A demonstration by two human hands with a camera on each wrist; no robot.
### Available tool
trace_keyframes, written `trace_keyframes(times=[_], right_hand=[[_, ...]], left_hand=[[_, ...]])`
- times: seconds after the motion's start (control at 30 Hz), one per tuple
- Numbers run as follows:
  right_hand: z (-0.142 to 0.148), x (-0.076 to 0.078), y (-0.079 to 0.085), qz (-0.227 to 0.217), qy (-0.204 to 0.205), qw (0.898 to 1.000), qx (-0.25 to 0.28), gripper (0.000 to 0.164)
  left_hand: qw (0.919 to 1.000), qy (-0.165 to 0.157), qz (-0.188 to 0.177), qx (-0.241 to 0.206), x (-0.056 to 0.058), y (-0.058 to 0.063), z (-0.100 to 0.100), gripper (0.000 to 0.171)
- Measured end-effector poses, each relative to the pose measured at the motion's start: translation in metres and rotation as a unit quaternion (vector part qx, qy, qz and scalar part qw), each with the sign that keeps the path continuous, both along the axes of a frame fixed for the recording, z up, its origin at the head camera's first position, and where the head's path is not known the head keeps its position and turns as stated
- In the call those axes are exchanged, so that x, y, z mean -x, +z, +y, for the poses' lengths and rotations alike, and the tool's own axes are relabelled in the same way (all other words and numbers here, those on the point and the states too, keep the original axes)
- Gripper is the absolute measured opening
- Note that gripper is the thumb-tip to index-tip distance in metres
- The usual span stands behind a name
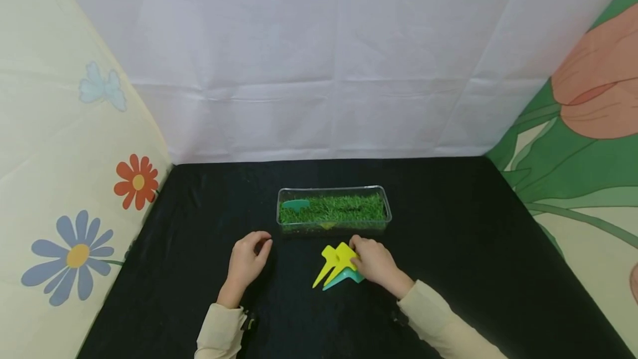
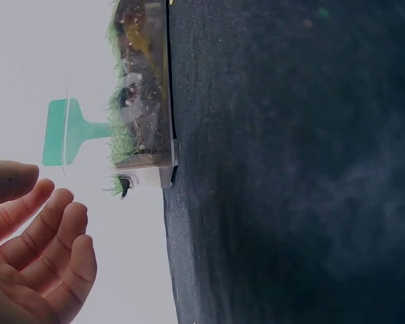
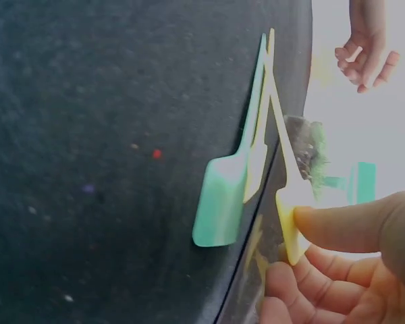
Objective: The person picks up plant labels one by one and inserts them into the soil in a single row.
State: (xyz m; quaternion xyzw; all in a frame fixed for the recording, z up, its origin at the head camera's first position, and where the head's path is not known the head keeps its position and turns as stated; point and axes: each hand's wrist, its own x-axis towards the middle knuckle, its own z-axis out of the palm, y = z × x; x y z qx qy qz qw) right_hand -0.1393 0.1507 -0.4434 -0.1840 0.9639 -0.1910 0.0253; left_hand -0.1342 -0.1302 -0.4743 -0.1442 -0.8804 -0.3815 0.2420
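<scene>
A clear plastic tray filled with artificial grass stands mid-table; a teal plant label is stuck upright in its left end, also visible as the teal label in the left wrist view. In front of the tray lie yellow labels and a teal label in a small pile. My right hand pinches the top yellow label by its flat head, lifting it off the teal label. My left hand rests on the cloth left of the pile, fingers loosely curled, holding nothing.
Black cloth covers the table. A white sheet hangs behind, a flower-print cloth at the left and a tulip-print cloth at the right.
</scene>
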Motion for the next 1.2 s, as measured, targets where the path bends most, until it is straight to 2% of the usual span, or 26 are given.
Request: trace_keyframes(times=[0.37,0.8,1.07,1.2], right_hand=[[0.005,0.004,0.011,-0.001,-0.004,0.999,0.053,0.014],[0.018,0.011,0.027,0.012,0.038,0.994,0.107,0.007],[0.021,0.011,0.038,0.016,0.032,0.993,0.112,0.005],[0.021,0.011,0.041,0.023,0.028,0.994,0.107,0.006]], left_hand=[[1.0,0.003,-0.007,-0.001,-0.001,0.0,0.0,0.007],[1.0,0.0,-0.01,-0.001,0.0,0.002,0.002,0.007],[1.0,-0.007,-0.006,-0.001,0.002,0.004,0.005,0.007],[0.9997,-0.022,-0.009,0.001,0.004,0.007,0.012,0.007]])
